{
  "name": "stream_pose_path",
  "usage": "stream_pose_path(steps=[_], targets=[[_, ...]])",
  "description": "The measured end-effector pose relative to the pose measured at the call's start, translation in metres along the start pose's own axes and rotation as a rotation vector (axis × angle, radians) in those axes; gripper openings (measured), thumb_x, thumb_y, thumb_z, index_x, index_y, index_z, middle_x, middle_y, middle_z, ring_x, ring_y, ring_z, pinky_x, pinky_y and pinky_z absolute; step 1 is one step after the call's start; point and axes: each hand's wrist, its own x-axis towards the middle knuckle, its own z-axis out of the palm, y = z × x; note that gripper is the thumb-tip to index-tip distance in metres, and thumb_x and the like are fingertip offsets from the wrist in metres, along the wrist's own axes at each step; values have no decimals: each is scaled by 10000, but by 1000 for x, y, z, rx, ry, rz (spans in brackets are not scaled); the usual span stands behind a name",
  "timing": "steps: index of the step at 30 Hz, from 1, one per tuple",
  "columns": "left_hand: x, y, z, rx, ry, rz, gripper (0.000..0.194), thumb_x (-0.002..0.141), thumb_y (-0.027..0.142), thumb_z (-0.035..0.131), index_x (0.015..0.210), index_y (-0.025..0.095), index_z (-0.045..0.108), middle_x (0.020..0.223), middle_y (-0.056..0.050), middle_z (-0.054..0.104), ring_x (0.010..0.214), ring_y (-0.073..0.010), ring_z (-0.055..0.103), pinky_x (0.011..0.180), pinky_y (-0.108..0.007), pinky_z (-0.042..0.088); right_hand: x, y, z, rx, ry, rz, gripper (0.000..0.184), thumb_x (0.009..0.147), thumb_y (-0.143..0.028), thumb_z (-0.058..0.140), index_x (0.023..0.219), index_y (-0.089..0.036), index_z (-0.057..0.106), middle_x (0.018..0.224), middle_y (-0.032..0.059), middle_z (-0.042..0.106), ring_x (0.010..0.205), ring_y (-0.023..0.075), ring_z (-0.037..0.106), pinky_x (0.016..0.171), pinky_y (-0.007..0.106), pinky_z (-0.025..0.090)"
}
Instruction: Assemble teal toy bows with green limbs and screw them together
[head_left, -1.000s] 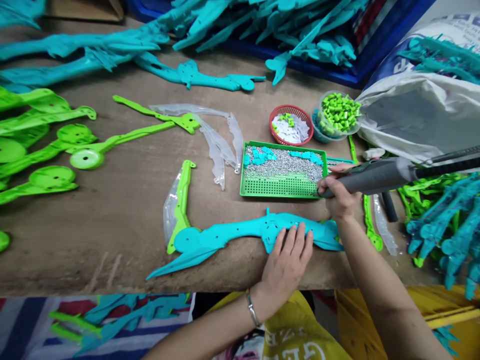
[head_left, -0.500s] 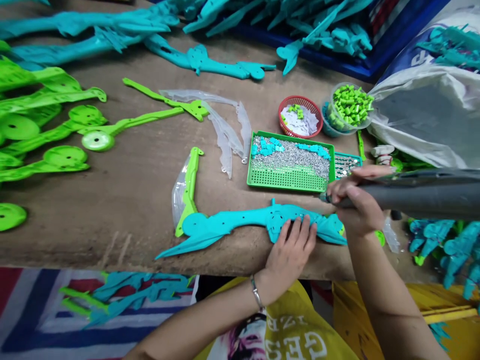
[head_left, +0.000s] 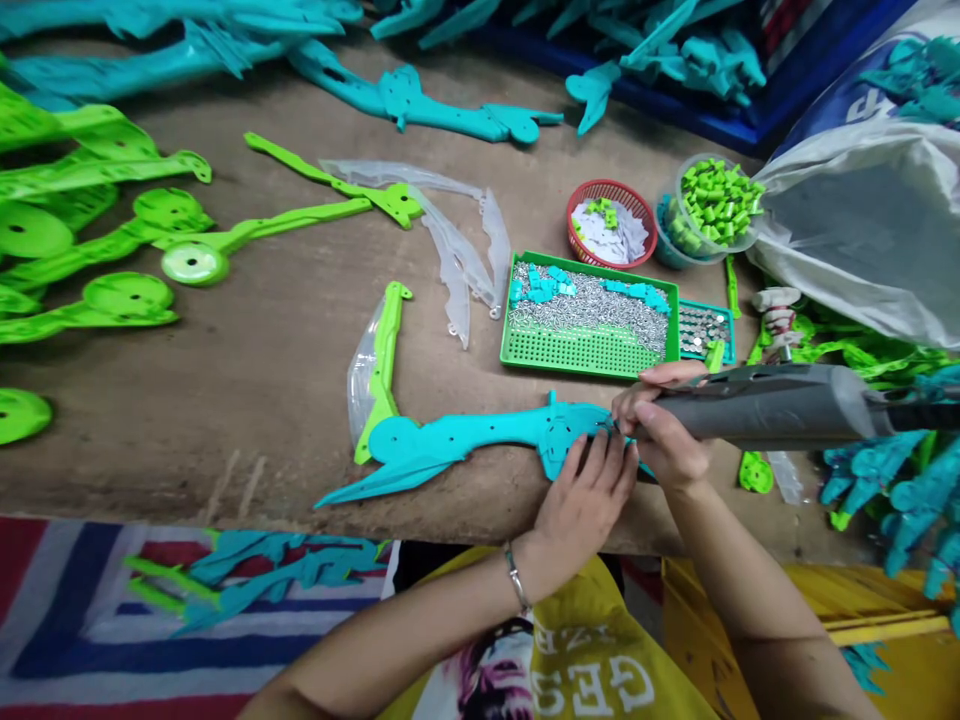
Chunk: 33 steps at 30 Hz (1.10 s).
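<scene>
A turquoise plastic toy part (head_left: 487,430), long and shaped like a bow, lies on the table near the front edge. Flat across its right portion rests my left hand (head_left: 589,490), its fingers stretched out and pressing down. My right hand (head_left: 667,430) is closed around the front of a dark grey power screwdriver (head_left: 772,405), held nearly level. The driver's tip is at the turquoise part, just beyond my left fingertips; my fingers partly hide it. A green arm with a clear blade (head_left: 384,370) sticks up from the part's left end.
Behind the part stands a green tray (head_left: 589,365) of screws and small turquoise pieces. A red basket (head_left: 574,235) and a tub of green pieces (head_left: 716,205) stand further back. Green parts (head_left: 112,230) are piled left, turquoise parts (head_left: 862,470) right.
My right hand has brought the screwdriver left and down, from beside the tray to the turquoise part. My left hand stays on the part. The view has shifted slightly.
</scene>
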Motion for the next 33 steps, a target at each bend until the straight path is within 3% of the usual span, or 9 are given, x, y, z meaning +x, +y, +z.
stream_pose_path(steps=[4, 9, 13, 15, 19, 22, 28, 33], targets=[[-1, 0, 3, -8, 2, 0, 480, 1006, 262, 411, 1467, 142, 472, 1507, -120, 502, 1382, -275, 471, 1158, -457, 365, -2, 7, -5, -65, -55, -17, 186, 834, -213, 687, 983, -288, 607, 658, -52, 573, 529, 157, 560, 528, 336, 483], [-1, 1, 4, -47, -15, -10, 467, 990, 269, 450, 1444, 176, 506, 1470, -106, 542, 1361, -275, 481, 1158, -460, 361, 0, 17, -13, -133, -226, 5, 179, 763, -230, 748, 867, -268, 608, 693, -34, 597, 566, 148, 570, 519, 318, 498], [0, 0, 0, -50, -21, -12, 467, 990, 253, 441, 1446, 173, 503, 1452, -110, 558, 1344, -266, 494, 1147, -453, 373, 10, 11, -18, -142, -342, 28, 211, 712, -267, 795, 851, -242, 637, 675, -24, 614, 552, 140, 576, 527, 312, 510], [1, 0, -1, -29, -10, -14, 481, 994, 246, 422, 1462, 153, 481, 1487, -119, 528, 1344, -264, 496, 1135, -447, 386, 19, 2, -22, -107, -265, -31, 228, 735, -297, 773, 911, -240, 641, 642, -32, 604, 518, 140, 569, 534, 323, 517], [1, -1, -3, 11, 3, -5, 496, 996, 229, 403, 1481, 145, 458, 1543, -121, 470, 1344, -261, 501, 1121, -447, 400, 43, -12, -35, -79, 133, -296, 182, 793, -256, 672, 964, -268, 614, 564, -72, 540, 439, 122, 508, 511, 308, 491], [1, -1, -2, 28, 14, -6, 495, 998, 228, 401, 1483, 157, 461, 1538, -114, 480, 1344, -256, 505, 1120, -448, 402, 54, -8, -49, -184, 297, -295, 121, 766, -255, 668, 856, -256, 587, 546, -80, 514, 428, 114, 492, 510, 301, 478], [1, -2, -1, 35, 33, -17, 478, 1004, 239, 402, 1471, 179, 486, 1520, -93, 507, 1343, -253, 511, 1124, -444, 395, 55, 19, -65, -246, 334, -154, 187, 737, -361, 699, 821, -241, 582, 545, -81, 502, 431, 115, 489, 491, 303, 471], [1, 0, 1, 49, 26, -26, 482, 1004, 259, 429, 1478, 189, 478, 1536, -93, 489, 1359, -249, 495, 1144, -439, 367, 54, 28, -68, -223, 333, -154, 173, 746, -321, 713, 810, -233, 578, 536, -85, 530, 433, 112, 516, 473, 279, 456]])
